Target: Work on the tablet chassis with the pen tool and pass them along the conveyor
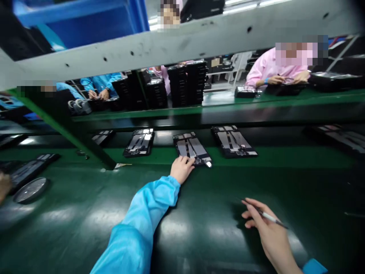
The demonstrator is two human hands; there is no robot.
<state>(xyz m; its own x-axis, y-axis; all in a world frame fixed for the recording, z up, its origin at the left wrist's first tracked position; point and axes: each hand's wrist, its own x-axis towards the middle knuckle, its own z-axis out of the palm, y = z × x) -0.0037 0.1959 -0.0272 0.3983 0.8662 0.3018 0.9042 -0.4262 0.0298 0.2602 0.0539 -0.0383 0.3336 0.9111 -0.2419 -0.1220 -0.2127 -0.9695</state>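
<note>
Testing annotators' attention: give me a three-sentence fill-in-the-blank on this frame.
1. The left hand, in a ____ fabric sleeve, touches a flat black-and-grey rectangular device.
2. The right hand holds a thin white-and-dark pen-like tool over the smooth ____ worktop.
3. A shallow round grey dish lies near the picture's ____ edge.

Missing words: blue; green; left.

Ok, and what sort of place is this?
Probably an electronics factory's assembly line: similar flat, black-framed units lie spaced along the far side of the green bench, black stacks stand beyond, and people in pink and blue workwear handle things opposite.
</note>
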